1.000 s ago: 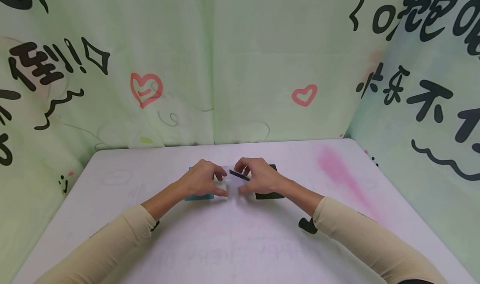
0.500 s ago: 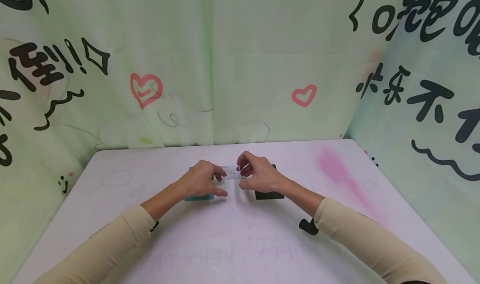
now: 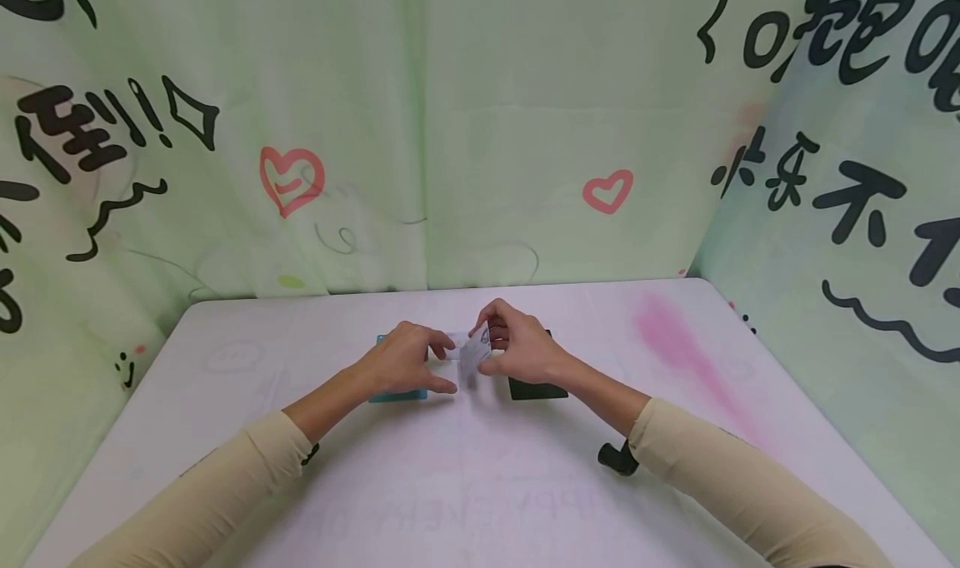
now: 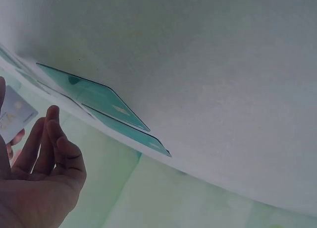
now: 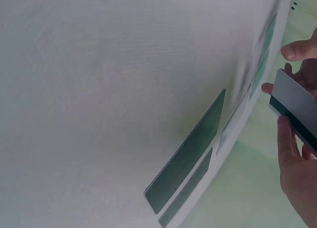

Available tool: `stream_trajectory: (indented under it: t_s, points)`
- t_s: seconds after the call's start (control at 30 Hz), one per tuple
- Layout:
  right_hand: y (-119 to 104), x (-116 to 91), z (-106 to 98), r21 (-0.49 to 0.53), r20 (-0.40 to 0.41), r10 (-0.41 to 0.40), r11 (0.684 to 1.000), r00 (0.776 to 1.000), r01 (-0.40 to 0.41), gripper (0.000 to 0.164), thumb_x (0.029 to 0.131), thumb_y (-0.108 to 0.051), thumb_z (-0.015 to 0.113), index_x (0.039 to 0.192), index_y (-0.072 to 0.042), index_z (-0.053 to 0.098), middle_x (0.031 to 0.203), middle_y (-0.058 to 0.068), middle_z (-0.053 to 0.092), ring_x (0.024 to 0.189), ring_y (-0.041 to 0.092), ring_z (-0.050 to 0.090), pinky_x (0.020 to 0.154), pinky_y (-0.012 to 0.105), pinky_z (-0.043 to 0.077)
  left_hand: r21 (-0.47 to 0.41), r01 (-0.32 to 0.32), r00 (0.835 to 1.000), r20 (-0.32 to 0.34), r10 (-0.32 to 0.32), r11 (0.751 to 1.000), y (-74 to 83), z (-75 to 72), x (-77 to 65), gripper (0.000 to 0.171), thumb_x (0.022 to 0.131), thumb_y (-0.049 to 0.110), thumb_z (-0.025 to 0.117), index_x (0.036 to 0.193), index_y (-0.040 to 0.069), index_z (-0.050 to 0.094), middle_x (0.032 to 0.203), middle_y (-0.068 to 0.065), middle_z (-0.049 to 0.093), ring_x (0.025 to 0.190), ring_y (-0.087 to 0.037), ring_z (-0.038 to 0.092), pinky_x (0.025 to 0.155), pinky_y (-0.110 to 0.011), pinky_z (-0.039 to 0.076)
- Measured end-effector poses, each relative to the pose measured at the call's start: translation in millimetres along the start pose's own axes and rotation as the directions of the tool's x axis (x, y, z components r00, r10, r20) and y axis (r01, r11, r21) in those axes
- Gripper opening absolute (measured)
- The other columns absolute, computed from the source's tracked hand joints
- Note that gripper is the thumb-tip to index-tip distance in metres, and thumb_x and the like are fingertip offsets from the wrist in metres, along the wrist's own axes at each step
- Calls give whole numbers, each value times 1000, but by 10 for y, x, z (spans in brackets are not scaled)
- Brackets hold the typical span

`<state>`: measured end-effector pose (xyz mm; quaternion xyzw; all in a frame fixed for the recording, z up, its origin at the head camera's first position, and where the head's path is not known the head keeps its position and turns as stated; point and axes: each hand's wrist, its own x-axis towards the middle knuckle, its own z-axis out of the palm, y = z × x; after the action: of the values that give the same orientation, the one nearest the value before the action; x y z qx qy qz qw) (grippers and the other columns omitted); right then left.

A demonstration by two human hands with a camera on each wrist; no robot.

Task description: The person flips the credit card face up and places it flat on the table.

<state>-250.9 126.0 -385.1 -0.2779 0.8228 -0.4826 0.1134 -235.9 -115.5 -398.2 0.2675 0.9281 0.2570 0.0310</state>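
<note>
The right hand has its thumb and fingers clamped on a bank card, gripping it near one edge and holding it tilted up off the bench. That edge pinch probably serves to leave most of both faces uncovered: the left wrist view catches a chip and gold lettering, the right wrist view a dark stripe across a pale face.

The left hand has thumb and fingers apart and nothing visible in its grip. Its fingertips come just beside the bank card; I cannot tell whether one touches it.

Around the hands, cards lie flat towards the middle of the bench's far edge. Partly under the left hand in the head view are a nearer blue card and a farther blue card, one behind the other. Towards the right corner, a nearer dark green card and a farther dark green card repeat that arrangement, so the layout looks sorted by colour. Between the pairs lies a pale card, its print too small to read.

Beyond the far edge hangs a pale green curtain with red hearts
</note>
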Motion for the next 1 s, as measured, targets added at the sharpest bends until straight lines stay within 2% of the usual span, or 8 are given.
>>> stream_trajectory:
  t_s: [0.17,0.3,0.53,0.8,0.9,1.0]
  points:
    - [-12,-13,-6,78,2,14,997,1000,-14,53,79,4,79,123,-1,50,123,17,68,112,24,69,99,34,57,-17,-25,999,-25,25,1000,0,16,10,59,75,37,94,121,6,75,100,-3,78,78,-12,60,69,-25,49]
    - [5,-8,-5,119,1,27,993,1000,-27,54,79,5,79,124,0,49,125,18,67,112,24,68,96,31,56,-31,-54,997,-56,52,998,5,14,26,53,75,34,94,118,7,76,99,-3,78,74,-9,57,67,-23,48]
    - [22,-11,18,173,-2,46,984,999,-45,55,79,8,78,125,-1,49,125,19,67,110,23,67,91,25,56,-50,-66,995,-74,63,997,1,-5,19,49,75,30,95,115,8,77,105,-2,77,83,-20,64,70,-23,49]
    - [54,-33,30,80,-4,51,995,999,-50,53,80,3,80,124,-2,50,118,17,68,105,23,68,90,27,56,-45,-60,995,-79,56,997,-20,-21,17,48,74,28,96,112,7,77,105,-2,78,85,-21,65,72,-24,51]
    - [70,-45,26,17,-9,51,999,999,-51,52,79,2,79,123,-1,52,115,16,69,102,22,69,89,29,56,-38,-62,995,-82,59,997,-24,-33,12,48,73,27,96,111,6,77,103,-2,77,84,-20,64,73,-24,51]
    - [93,-57,14,-91,-22,47,995,999,-49,51,78,-3,81,123,-3,56,113,11,70,100,20,69,89,32,55,-27,-62,995,-85,59,998,-28,-47,1,48,72,26,97,111,6,78,101,-2,77,84,-19,63,73,-24,51]
